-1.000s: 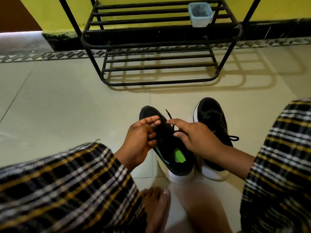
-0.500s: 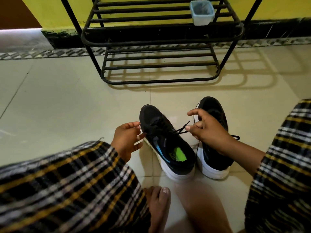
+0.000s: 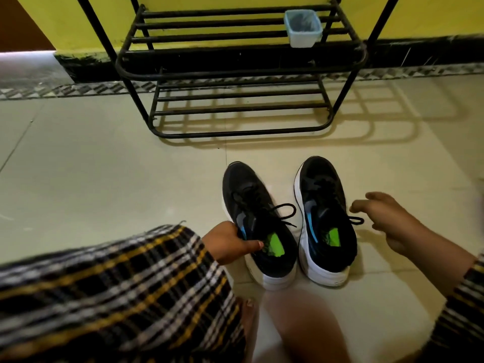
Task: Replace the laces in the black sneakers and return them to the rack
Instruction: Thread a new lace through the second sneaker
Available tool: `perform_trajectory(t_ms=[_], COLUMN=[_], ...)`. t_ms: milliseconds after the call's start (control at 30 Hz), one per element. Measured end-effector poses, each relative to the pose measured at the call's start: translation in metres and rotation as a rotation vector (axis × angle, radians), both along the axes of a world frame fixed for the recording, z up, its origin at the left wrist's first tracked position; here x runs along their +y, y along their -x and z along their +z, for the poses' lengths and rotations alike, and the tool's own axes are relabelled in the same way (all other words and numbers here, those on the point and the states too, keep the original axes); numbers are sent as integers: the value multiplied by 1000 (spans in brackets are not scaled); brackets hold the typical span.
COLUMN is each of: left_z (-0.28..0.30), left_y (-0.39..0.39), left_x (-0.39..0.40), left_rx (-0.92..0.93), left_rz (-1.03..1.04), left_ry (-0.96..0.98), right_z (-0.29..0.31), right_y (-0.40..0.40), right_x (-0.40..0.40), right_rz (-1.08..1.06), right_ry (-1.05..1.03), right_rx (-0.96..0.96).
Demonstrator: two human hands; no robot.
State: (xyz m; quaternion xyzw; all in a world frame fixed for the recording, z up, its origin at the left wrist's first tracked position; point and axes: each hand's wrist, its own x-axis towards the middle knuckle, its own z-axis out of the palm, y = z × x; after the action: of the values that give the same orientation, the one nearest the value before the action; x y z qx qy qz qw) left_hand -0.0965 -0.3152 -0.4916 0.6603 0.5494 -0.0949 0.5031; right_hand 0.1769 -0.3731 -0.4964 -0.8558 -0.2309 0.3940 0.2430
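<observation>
On the floor, front of the rack:
left sneaker (image 3: pixel 258 226): black, white sole, green insole tag visible; laced, bow loop lies over its right edge; sits on the tile floor (image 3: pixel 104 179)
right sneaker (image 3: pixel 326 221): same pair, just beside the left one, toes toward the rack; lace loop hangs off its right side
left hand (image 3: pixel 230 244): grips the left sneaker at the collar, thumb hooked inside the opening, fingers (image 3: pixel 230 227) wrapped on the outer side
right hand (image 3: pixel 385 218): just right of the right sneaker, fingers loosely bent and released, holding nothing; fingertips near the lace loop, contact unclear, hand is blurred
rack (image 3: pixel 235 72): black metal, barred shelves, stands against the yellow wall beyond the shoes; no shoes on the visible shelves
tub (image 3: pixel 302 28): small pale blue container on the upper visible shelf, right end
foreground: plaid cloth (image 3: pixel 117 289) over both knees, bare foot (image 3: pixel 250 326) below the left sneaker
</observation>
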Motion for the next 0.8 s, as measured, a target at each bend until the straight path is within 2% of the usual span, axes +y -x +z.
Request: perform_trajectory(t_ms=[167,300,500,633,800], left_z=[-11,-19,-24,-25,-27], left_y=[-12,-13,-12,-16,-14], left_x=[2,-8,-29,-26,-22], left_rx=[-19,-183,-443,-415,-400], left_rz=[6,155,488,463,475], left_ry=[-75,-8,55,66,79], right_z=[0,-1,-4,-2,-5], right_y=[7,19,16,16,14], right_x=[-16,-20,-25,-22,-18], right_rz=[197,213,169,209,250], right_ry=[195,90,3,34,79], right_rx=[305,396,430,442,337])
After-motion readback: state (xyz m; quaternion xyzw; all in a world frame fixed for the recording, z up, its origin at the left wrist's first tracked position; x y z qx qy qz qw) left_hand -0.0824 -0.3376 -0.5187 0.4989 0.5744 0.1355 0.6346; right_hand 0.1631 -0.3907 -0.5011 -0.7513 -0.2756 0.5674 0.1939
